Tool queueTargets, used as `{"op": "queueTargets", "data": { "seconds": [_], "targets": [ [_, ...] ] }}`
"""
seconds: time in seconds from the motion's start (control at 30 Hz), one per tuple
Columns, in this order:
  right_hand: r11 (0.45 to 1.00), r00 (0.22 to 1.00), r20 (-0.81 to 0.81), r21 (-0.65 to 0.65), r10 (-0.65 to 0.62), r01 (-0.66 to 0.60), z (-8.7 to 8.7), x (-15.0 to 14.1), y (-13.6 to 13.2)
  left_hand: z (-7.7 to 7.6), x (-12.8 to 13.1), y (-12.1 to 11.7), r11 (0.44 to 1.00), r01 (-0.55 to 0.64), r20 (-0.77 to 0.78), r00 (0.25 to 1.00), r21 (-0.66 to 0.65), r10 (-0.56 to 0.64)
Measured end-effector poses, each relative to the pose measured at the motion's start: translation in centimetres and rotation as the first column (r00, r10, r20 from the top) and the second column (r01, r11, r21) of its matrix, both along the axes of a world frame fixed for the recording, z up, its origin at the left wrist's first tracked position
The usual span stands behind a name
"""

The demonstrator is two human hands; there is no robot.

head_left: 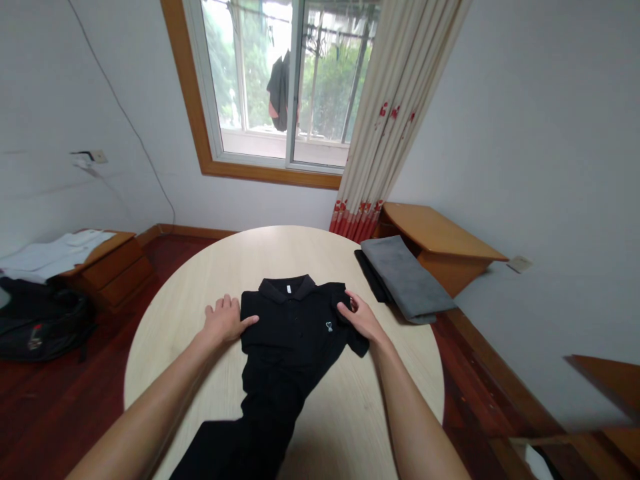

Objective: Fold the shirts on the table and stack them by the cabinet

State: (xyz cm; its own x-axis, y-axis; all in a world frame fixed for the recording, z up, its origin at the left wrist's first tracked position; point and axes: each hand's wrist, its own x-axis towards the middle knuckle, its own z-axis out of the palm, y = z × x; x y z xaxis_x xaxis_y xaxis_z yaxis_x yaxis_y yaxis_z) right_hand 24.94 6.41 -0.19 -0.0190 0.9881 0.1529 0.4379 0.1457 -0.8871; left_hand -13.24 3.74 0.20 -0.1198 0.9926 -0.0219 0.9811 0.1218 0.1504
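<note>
A black polo shirt point(287, 340) lies front side up on the round table, its collar toward the window and a small white logo on the chest. Its lower part is bunched and runs toward me over the near edge. My left hand point(225, 321) rests beside the shirt's left edge, fingers spread on the tabletop and thumb on the fabric. My right hand point(363, 319) has its thumb and fingers closed on the cloth by the right shoulder and sleeve. No left sleeve shows spread out.
Folded grey cloth point(407, 280) with black cloth point(373, 275) under it lies at the right edge of the round wooden table point(175, 360). A wooden desk point(440, 230) stands behind, beside the curtain point(395, 120). A black bag point(40, 320) sits on the floor at left.
</note>
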Motion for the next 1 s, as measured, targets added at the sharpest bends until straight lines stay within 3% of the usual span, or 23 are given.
{"op": "queueTargets", "data": {
  "seconds": [0.13,0.2,0.27,0.33,0.4,0.43,0.5,0.57,0.67,0.83,0.9,1.0],
  "targets": [
    [0.997,0.985,0.155,0.010,0.075,-0.078,0.1,-1.2,-0.8,-0.6,2.6,-0.1,0.994,0.104,0.182,0.978,0.016,-0.105],
    [0.996,0.980,0.180,0.012,0.088,-0.092,0.1,-1.7,-1.0,-0.4,3.6,-0.2,0.983,0.164,0.374,0.909,0.083,-0.184],
    [0.994,0.978,0.182,0.022,0.104,-0.109,0.1,-1.9,-1.1,0.0,4.2,-0.4,0.973,0.182,0.659,0.715,0.144,-0.231],
    [0.991,0.976,0.176,0.030,0.125,-0.132,0.2,-1.8,-1.0,0.6,4.3,-0.9,0.984,0.111,0.905,0.388,0.140,-0.173],
    [0.991,0.978,0.167,0.035,0.123,-0.131,0.4,-1.3,-0.8,1.4,4.2,-1.5,0.997,-0.003,0.994,0.078,0.079,-0.078],
    [0.993,0.981,0.162,0.044,0.104,-0.113,0.6,-1.0,-0.6,1.9,4.0,-1.8,0.997,-0.068,0.998,-0.031,0.045,-0.047],
    [0.996,0.990,0.140,0.081,0.030,-0.042,1.1,-0.1,-0.4,2.8,3.4,-2.2,0.985,-0.173,0.985,-0.170,0.006,-0.035],
    [0.991,0.993,0.106,0.123,-0.061,0.048,1.6,0.7,-0.3,3.6,2.6,-2.3,0.972,-0.233,0.963,-0.260,0.012,-0.074],
    [0.976,0.984,0.070,0.158,-0.163,0.150,2.0,1.2,-0.2,4.1,1.6,-2.1,0.970,-0.242,0.934,-0.335,0.037,-0.119],
    [0.973,0.975,0.085,0.125,-0.205,0.194,1.8,1.1,-0.3,3.4,0.7,-1.5,0.953,-0.303,0.918,-0.373,0.018,-0.136],
    [0.972,0.974,0.081,0.120,-0.212,0.201,1.7,1.1,-0.3,3.0,0.3,-1.2,0.918,-0.395,0.928,-0.328,0.036,-0.177],
    [0.969,0.972,0.062,0.122,-0.225,0.216,1.8,1.1,-0.1,2.4,-0.4,-0.8,0.775,-0.619,0.957,-0.125,0.130,-0.261]
  ]
}}
